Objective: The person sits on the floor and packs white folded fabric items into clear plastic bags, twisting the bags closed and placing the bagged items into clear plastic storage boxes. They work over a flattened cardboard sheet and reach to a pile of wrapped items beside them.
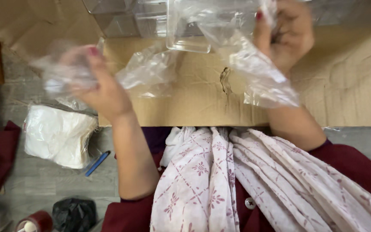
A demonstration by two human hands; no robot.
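A: Obs. — where does the film [254, 73] lie from each hand?

B: Right hand [286, 34] closed on its upper end, at 1 o'clock in view; film hangs from it toward 6 o'clock, long axis roughly 12–6, over the cardboard [348, 86]; clear box [194, 25] just beside it at 9 o'clock.

A: Left hand [95, 81]?

B: At 10 o'clock, blurred; fingers curled round a second film piece [147, 68] trailing toward 3 o'clock; the two pieces lie near each other, contact unclear; right hand is nearer the box.
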